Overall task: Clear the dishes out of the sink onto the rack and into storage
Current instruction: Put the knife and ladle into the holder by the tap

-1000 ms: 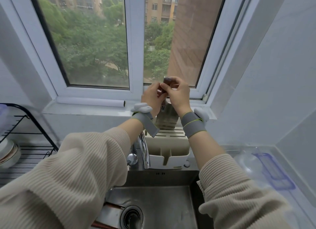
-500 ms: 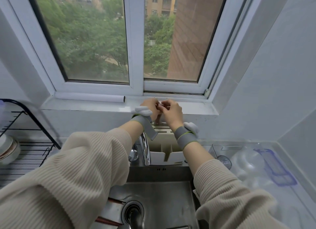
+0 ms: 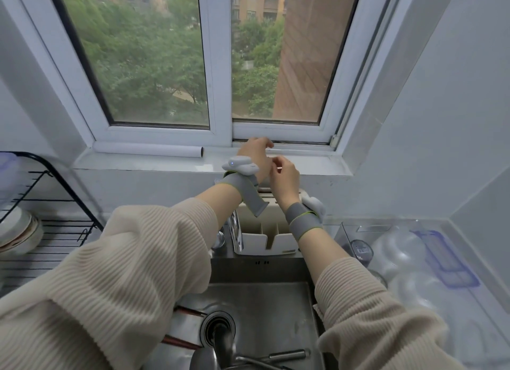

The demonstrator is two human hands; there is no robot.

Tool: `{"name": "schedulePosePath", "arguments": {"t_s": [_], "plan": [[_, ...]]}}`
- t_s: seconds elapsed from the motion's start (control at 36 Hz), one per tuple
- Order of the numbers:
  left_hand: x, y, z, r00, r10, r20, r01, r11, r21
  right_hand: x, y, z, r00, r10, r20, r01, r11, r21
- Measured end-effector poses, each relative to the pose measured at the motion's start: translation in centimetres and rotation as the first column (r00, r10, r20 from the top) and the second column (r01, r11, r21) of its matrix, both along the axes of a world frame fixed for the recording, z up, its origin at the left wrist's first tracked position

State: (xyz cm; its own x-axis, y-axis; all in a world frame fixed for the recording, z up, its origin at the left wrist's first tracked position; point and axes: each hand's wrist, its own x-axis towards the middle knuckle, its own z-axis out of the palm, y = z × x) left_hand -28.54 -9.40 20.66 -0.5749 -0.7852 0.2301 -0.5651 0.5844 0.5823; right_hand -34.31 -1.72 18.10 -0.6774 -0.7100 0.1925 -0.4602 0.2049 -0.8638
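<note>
1. Standing at the far left, a black wire dish rack (image 3: 59, 204) carries stacked white bowls (image 3: 16, 231).
2. Reaching forward over the steel sink (image 3: 265, 309), the left arm in a ribbed cream sleeve (image 3: 132, 273) ends in a grey wrist strap (image 3: 242, 187) with a white sensor on top.
3. The left hand (image 3: 255, 151) hovers at the white window sill (image 3: 193, 165), palm down, fingers loosely arched; its grip is released and empty.
4. Just beside it, the right hand (image 3: 285, 180) is raised above a cream plastic utensil holder (image 3: 267, 234), fingers curled inward; whether its grip pinches something small, I cannot tell.
5. In the sink below lie reddish chopsticks (image 3: 179, 342) at the left and a metal-handled utensil (image 3: 287, 354) near the drain (image 3: 218, 325).
6. On the table at the right rest clear glass bowls (image 3: 400, 251) and a clear lid with a blue rim (image 3: 447, 259).
</note>
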Motion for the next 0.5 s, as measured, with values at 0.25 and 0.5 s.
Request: {"name": "schedulePosePath", "arguments": {"t_s": [0.25,0.5], "plan": [[-1.4,8.3,-1.7,0.965,-0.167,-0.203,0.146,0.983,-0.115,0.6,6.5,-5.3,0.992,-0.130,-0.001,0.129,0.989,0.066],[2.2,14.6,-8.8,0.892,-0.451,-0.036,0.425,0.862,-0.276,1.8,14.1,-12.9,0.984,-0.159,0.081,0.136,0.962,0.238]]}}
